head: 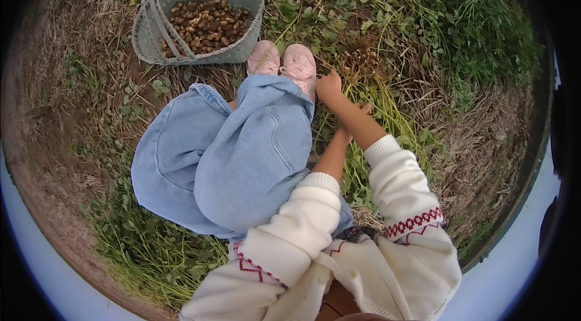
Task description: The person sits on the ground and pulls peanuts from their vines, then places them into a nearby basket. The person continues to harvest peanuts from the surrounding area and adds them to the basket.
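My right hand (329,86) has its fingers curled beside the right pink shoe (299,63), near a thin stalk. I cannot tell whether anything is in its grasp. Beneath my right forearm, my left hand (364,108) is mostly hidden, with only part of its fingers showing. Those fingers lie against the yellow-green stems of a bundle of pulled peanut plants (386,103). The bundle's brown roots (363,60) point away from me, just beyond my hands. Left of the shoes stands a woven grey-green basket (254,7), partly filled with soil-covered peanuts (206,23).
Cut leafy plants (145,248) lie in a heap at the lower left. Another green heap (485,25) is at the upper right. Dry straw (481,139) and loose leaves cover the ground. My bent knees in blue jeans (258,139) take up the middle.
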Action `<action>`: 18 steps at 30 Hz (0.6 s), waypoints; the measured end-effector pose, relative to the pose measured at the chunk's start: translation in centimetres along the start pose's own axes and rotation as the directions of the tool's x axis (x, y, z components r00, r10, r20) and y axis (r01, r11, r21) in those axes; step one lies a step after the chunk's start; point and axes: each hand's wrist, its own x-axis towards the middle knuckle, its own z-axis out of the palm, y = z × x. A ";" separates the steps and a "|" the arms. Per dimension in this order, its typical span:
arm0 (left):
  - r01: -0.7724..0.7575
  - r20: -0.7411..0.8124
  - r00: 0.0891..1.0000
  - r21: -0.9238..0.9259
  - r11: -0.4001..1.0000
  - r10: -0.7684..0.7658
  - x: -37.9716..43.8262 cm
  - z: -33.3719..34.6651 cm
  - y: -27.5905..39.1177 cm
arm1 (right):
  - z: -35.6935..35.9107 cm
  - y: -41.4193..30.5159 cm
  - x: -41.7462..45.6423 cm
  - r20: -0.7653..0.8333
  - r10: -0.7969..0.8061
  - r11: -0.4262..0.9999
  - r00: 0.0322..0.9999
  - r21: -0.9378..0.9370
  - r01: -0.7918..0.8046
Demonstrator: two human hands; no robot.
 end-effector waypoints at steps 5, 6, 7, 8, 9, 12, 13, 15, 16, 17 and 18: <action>0.019 0.064 0.998 0.095 0.995 -0.025 -0.5 -1.6 1.2 | -5.2 0.9 -2.8 -0.135 0.036 0.993 0.990 0.117 -0.020; 0.072 0.118 0.989 0.111 0.991 -0.085 -1.2 -1.7 2.0 | -6.0 1.7 -3.8 -0.204 0.069 0.966 0.977 0.259 -0.014; 0.100 0.048 0.993 0.096 0.990 -0.105 -1.5 -1.3 2.5 | -6.9 2.6 -4.9 -0.272 0.105 0.922 0.956 0.387 0.009; 0.128 -0.022 0.992 0.079 0.989 -0.127 -1.7 -0.8 2.9 | -7.6 3.6 -6.1 -0.334 0.150 0.861 0.931 0.507 0.043; 0.160 -0.086 0.984 0.064 0.985 -0.154 -2.0 -0.2 3.2 | -8.2 4.8 -7.4 -0.385 0.209 0.784 0.899 0.615 0.081; 0.147 -0.073 0.987 0.004 0.989 -0.146 -3.1 0.7 4.8 | -7.4 7.8 -11.7 -0.503 0.350 0.731 0.790 0.675 0.106; 0.136 -0.059 0.989 -0.026 0.990 -0.138 -3.0 0.5 4.7 | -6.0 8.5 -12.6 -0.516 0.345 0.738 0.784 0.665 0.113; 0.139 -0.073 0.987 -0.068 0.988 -0.144 -3.3 0.9 5.1 | -2.8 9.2 -14.4 -0.533 0.339 0.750 0.775 0.651 0.120; 0.132 -0.052 0.989 -0.072 0.989 -0.136 -3.1 0.7 4.8 | -2.3 8.5 -15.9 -0.603 0.313 0.800 0.734 0.584 0.139; 0.124 -0.033 0.991 -0.078 0.989 -0.127 -2.8 0.5 4.6 | -1.1 8.0 -16.4 -0.654 0.306 0.823 0.692 0.547 0.153; 0.123 -0.063 0.990 -0.069 0.990 -0.128 -3.0 0.9 4.6 | -0.1 7.5 -16.9 -0.647 0.313 0.824 0.695 0.549 0.139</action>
